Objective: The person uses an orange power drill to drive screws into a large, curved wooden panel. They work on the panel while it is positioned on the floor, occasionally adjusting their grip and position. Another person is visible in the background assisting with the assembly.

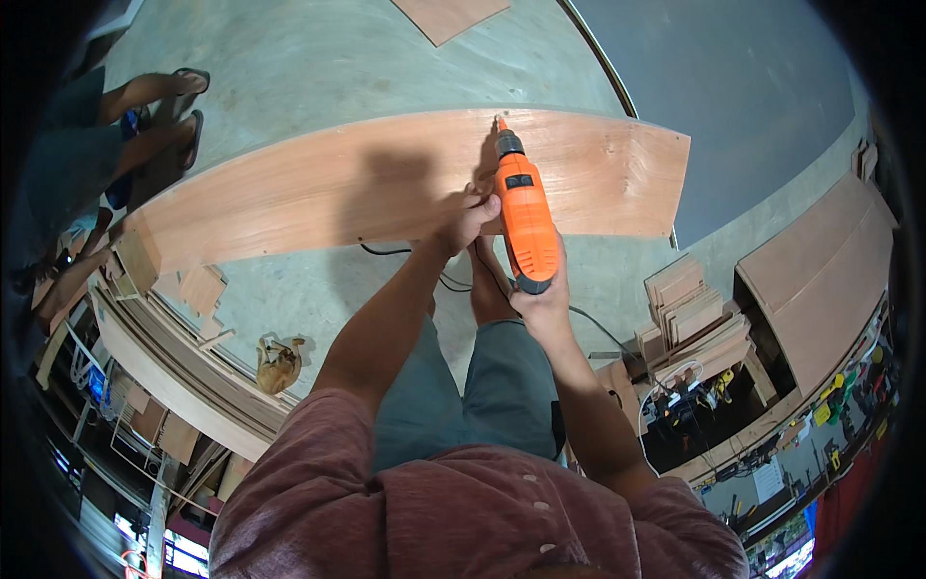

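Observation:
An orange power drill [529, 227] with a dark chuck points away from me over a long wooden board [598, 179]. Its bit tip is at the board's far edge; whether it has entered the wood I cannot tell. My right hand [546, 301] is wrapped round the drill's rear end, its fingers partly hidden beneath the body. Closed at the drill's left side, my left hand [467, 220] has its thumb against the orange casing; what its fingers wrap round is mostly hidden. Small dark screw heads or holes dot the board's edges.
Another person's legs [145, 116] stand at the far left. A small brown dog [278, 365] lies on the floor near stacked long boards [183, 372]. Cut wood pieces [685, 304] are piled at the right, beside the trailing cord [603, 330] and a tool-covered bench [772, 463].

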`<state>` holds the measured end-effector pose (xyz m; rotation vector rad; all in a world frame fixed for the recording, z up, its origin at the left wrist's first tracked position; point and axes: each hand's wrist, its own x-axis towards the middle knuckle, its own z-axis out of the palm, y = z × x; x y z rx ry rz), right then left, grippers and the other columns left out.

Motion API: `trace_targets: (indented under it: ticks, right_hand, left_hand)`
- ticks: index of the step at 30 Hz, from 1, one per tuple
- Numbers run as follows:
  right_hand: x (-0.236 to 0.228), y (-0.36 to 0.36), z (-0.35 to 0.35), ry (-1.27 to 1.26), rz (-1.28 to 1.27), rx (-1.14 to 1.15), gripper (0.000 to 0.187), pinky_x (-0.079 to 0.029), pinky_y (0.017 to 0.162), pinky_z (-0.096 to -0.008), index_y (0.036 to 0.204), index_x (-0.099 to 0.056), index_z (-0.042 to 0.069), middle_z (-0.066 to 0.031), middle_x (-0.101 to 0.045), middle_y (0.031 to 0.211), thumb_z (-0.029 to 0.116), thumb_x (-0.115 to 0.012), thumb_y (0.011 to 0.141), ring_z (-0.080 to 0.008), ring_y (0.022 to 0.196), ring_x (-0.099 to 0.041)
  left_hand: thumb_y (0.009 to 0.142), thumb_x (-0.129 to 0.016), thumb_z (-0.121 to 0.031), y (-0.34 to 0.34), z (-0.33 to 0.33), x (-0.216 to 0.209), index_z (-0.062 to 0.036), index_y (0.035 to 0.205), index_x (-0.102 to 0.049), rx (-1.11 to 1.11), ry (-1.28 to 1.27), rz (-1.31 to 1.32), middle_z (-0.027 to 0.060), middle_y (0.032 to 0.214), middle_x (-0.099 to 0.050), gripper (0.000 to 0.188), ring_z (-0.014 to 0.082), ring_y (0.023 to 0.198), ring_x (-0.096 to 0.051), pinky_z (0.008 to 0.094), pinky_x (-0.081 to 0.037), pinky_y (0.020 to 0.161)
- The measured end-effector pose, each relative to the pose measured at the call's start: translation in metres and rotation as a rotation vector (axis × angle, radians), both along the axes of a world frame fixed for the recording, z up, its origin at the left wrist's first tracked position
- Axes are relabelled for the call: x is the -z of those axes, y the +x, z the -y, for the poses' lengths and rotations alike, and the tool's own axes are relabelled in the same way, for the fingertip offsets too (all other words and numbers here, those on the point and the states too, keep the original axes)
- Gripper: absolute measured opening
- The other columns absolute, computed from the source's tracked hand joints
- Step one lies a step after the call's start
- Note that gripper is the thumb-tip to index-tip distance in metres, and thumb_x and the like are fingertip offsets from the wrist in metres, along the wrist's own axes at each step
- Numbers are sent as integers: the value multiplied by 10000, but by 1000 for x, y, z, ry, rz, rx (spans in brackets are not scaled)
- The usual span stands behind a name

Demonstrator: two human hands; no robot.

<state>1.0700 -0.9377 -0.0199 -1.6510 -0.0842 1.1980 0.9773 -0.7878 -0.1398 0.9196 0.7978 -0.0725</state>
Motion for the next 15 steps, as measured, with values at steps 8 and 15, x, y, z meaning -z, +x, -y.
trace_targets:
  ticks: [8, 15]
  right_hand:
    - [6, 3, -2, -38, 12, -13, 985, -362, 1142, -326, 1596, -227, 35, -110, -492, 1437, -106, -576, 686, -215, 1356, -486]
    - [20, 8, 5, -70, 94, -88, 897, -386, 1103, -315, 1530, -355, 18, -98, -518, 1366, -96, -599, 674, -218, 1300, -513]
  left_hand:
    - [1071, -476, -473, 10, -1, -9, -58, 1488, -501, -107, -198, 62, 113, 1394, -600, 589, 227, 1289, -538, 377, -401, 1124]
    - [988, -530, -618, -8, 1, 55, 1, 1465, -512, 116, -44, -85, 176, 1428, -588, 783, 270, 1323, -531, 366, -417, 1093]
